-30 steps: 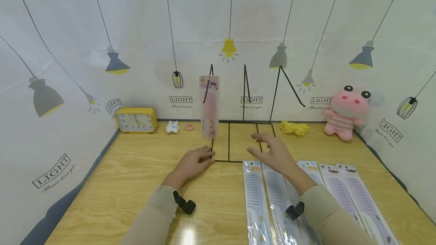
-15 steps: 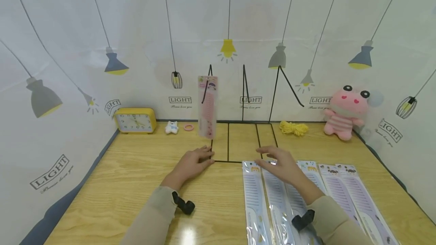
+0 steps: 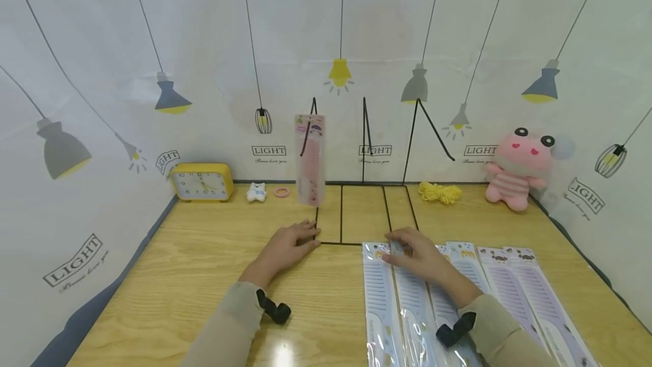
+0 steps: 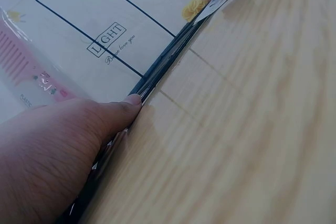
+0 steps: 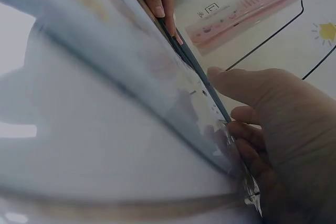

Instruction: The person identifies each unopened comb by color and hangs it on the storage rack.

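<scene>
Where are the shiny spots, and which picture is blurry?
Head view: white glare on the table, near the bottom edge; right wrist view: comb packaging very blurry up close, with white glare at the left; left wrist view: dimmer and bluish.

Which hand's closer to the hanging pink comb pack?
Left. The left hand is just in front of and below the pink comb pack; the right hand is farther off to the right, at the top ends of the blue packs.
</scene>
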`<state>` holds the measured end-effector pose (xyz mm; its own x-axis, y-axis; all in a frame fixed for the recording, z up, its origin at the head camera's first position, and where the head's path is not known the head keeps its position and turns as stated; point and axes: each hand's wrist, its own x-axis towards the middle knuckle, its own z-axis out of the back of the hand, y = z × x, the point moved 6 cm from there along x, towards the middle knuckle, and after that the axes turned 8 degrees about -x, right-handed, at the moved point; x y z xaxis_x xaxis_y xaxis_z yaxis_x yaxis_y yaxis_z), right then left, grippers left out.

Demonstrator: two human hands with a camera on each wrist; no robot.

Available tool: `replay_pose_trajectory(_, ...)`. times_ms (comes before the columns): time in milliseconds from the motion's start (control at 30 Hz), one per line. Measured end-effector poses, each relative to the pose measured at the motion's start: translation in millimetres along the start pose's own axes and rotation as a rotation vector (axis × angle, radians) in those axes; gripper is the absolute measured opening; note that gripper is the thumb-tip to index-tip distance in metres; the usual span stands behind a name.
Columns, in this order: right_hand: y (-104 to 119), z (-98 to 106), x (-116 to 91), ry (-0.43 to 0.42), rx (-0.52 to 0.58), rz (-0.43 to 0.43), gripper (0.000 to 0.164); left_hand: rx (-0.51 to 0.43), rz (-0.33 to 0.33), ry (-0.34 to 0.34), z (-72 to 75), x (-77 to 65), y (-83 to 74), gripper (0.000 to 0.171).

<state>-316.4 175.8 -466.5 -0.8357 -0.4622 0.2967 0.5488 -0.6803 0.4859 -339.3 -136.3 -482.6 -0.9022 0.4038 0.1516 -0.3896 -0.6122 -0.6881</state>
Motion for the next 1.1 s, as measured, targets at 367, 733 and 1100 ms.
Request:
replay_pose_trajectory(367, -1.8, -4.9, -1.7, 0.054, -0.062, -0.005, 0.060, -0.007, 0.012, -0.006, 1.6, -0.9, -3.3, 0.043)
replay_pose_trajectory(733, 0.8, -6.8, -1.2, 0.012, -0.082, 0.035, 0.053, -0.008, -0.003, -0.007, 0.0, 1.1, 0.1, 0.043)
replay_pose_trajectory(1100, 2.0, -6.5, 0.6, -0.008, -0.083, 0.003, 0.042, -0.003, -0.016, -0.012, -0.1, 1.4, 1.0, 0.043)
